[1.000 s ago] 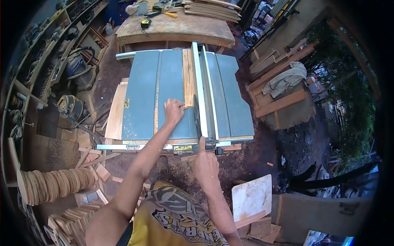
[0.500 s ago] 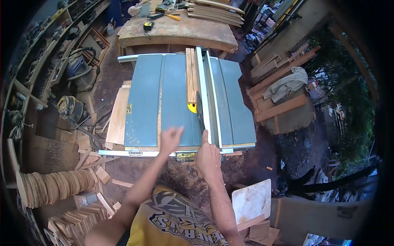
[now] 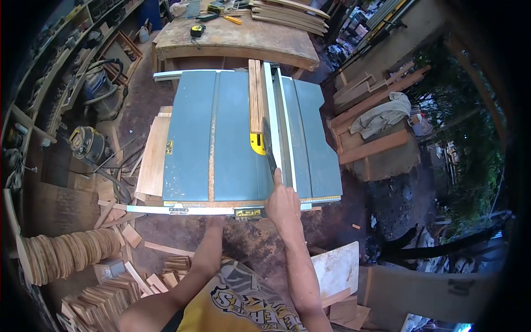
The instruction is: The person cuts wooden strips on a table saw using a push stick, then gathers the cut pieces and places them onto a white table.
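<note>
My right hand (image 3: 284, 206) is closed on a dark push stick (image 3: 269, 146) at the front edge of the table saw (image 3: 188, 133), index finger stretched along it. The stick lies beside the white rip fence (image 3: 269, 91), its far end at the near end of narrow wooden strips (image 3: 255, 97). These strips lie lengthwise on the blue-grey top, over the yellow throat plate (image 3: 258, 145); the blade cannot be made out. My left hand (image 3: 214, 221) is low at the saw's front rail (image 3: 221, 211), blurred, with its fingers hidden.
Behind the saw, a wooden workbench (image 3: 238, 41) carries a tape measure (image 3: 197, 31) and stacked boards (image 3: 290, 16). Round wooden discs (image 3: 72, 252) and cut wood pieces (image 3: 110, 296) are at the lower left. Shop vacuums (image 3: 88, 145) stand left; a white board (image 3: 334, 271) leans lower right.
My left hand has dropped from above the saw top to its front rail. My right hand stays on the push stick. The whole view has shifted slightly.
</note>
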A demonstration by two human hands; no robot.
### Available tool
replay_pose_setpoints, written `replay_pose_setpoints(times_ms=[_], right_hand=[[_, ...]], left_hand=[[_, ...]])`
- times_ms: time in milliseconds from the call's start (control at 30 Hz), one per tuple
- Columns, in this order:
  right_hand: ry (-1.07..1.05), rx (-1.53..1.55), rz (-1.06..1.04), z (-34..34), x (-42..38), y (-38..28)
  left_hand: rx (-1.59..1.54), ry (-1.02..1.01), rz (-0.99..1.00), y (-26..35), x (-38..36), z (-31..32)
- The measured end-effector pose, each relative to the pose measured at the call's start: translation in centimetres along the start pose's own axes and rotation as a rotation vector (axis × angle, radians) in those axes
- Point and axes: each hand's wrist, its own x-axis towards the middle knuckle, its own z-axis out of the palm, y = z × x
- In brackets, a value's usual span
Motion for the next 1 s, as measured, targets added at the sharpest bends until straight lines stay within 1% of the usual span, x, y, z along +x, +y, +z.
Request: replay_pose_setpoints(times_ms=[133,233,333,433,500,533,567,600,633,667,700,733,767,800,867,933,967,1000], right_hand=[[0.028,0.025,-0.032,0.2,1.1,0.2],[0.047,0.024,-0.029,0.0,2.1,0.0],[0.067,0.007,-0.053,0.1,3.6,0.5],[0.100,0.024,-0.066,0.4,5.9,0.3],[0.084,-0.022,-0.088,0.3,7.5,0.3],[0.080,-0.043,-0.102,-0.1,8.5,0.2],[0.068,-0.027,-0.083,-0.7,9.3,-0.3],[0.075,-0.013,-0.088,-0.9,10.0,-0.5],[0.085,0.001,-0.094,-1.3,10.9,-0.7],[0.098,0.016,-0.097,-1.7,11.9,-0.9],[0.121,-0.006,-0.129,-1.6,13.0,-0.7],[0.141,-0.029,-0.158,-1.1,14.2,-0.2],[0.160,-0.055,-0.193,-0.9,15.2,-0.1],[0.118,-0.015,-0.144,-1.3,16.0,-0.6],[0.040,0.064,-0.050,-2.3,17.8,-1.7],[0.053,0.063,-0.071,-2.6,19.6,-2.1],[0.061,0.061,-0.081,-2.9,20.5,-2.3],[0.006,0.057,-0.046,-3.8,21.0,-2.9]], left_hand=[[0.031,0.030,-0.032,1.3,-4.8,-2.8],[0.081,0.039,-0.047,2.0,-6.0,-3.0],[0.134,0.032,-0.076,1.9,-4.6,-2.0],[0.170,0.024,-0.118,1.3,-0.9,0.4],[0.335,0.020,-0.180,1.0,1.5,1.8],[0.692,0.020,-0.237,1.1,1.9,2.0],[1.328,-0.049,-0.313,1.7,1.5,2.1],[2.079,-0.264,-0.432,2.4,0.4,1.9],[2.436,-0.525,-0.539,3.3,-1.8,1.8],[2.481,-0.707,-0.574,4.4,-5.5,2.9],[2.421,-0.821,-0.554,6.0,-9.1,5.0],[2.302,-0.870,-0.458,7.6,-12.9,8.4],[2.177,-0.912,-0.362,8.8,-15.1,10.9],[2.133,-0.929,-0.301,9.9,-15.2,12.3],[2.042,-0.964,-0.175,12.2,-14.7,15.0],[2.160,-0.898,-0.127,14.1,-15.9,20.9],[2.217,-0.865,-0.102,14.6,-16.1,22.7],[1.928,-0.718,-0.164,15.2,-14.6,21.7]])
